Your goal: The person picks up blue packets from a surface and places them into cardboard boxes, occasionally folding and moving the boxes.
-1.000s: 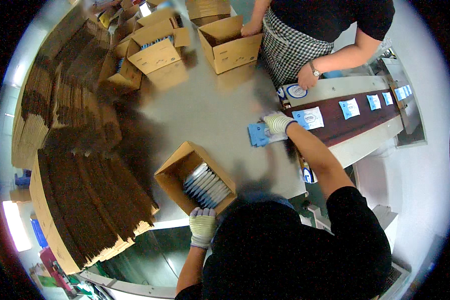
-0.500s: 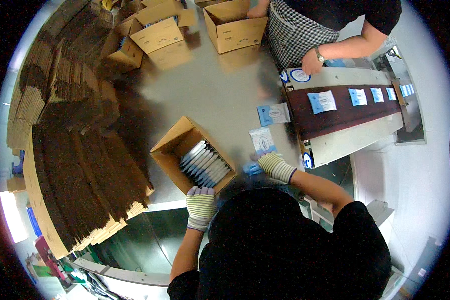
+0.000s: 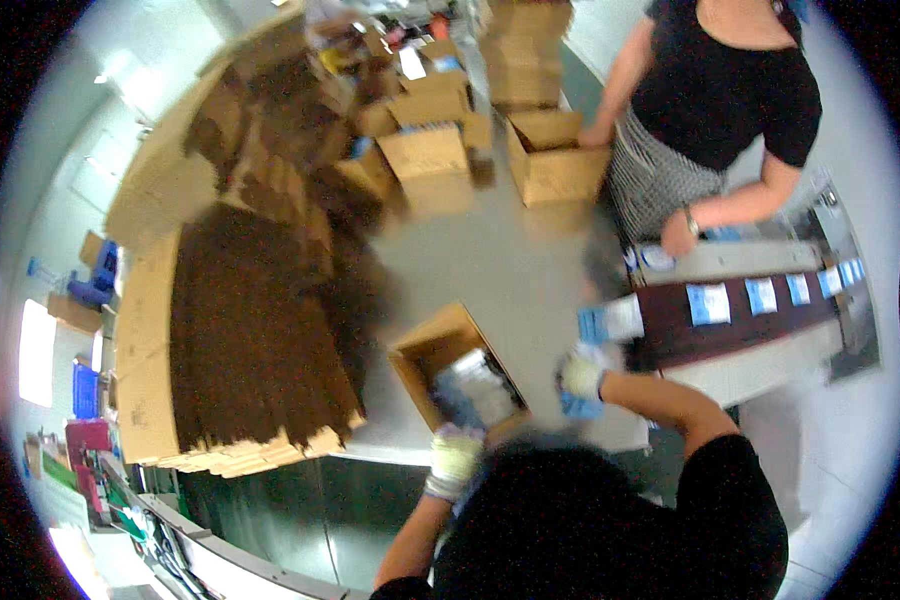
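Observation:
The picture is motion-blurred. An open cardboard box [image 3: 432, 350] stands on the grey table [image 3: 510, 270] in front of me, with white and blue packets [image 3: 480, 385] standing inside. My gloved left hand [image 3: 455, 460] grips the box's near edge. To the right of the box, my gloved right hand [image 3: 582, 373] holds a blue packet [image 3: 578, 406]. More blue and white packets [image 3: 710, 302] lie in a row on a dark conveyor belt [image 3: 670, 335] at the right, and one [image 3: 610, 320] lies at its near end.
A co-worker in a black top stands at the upper right, with one hand [image 3: 680, 236] by the belt and the other on an open carton [image 3: 550, 160]. Stacks of flattened cartons [image 3: 250, 340] fill the left. More open cartons [image 3: 425, 150] stand at the back.
My right hand pulled back from the belt's end toward the box, carrying a blue packet. My left hand stayed on the box edge. The view swung and blurred.

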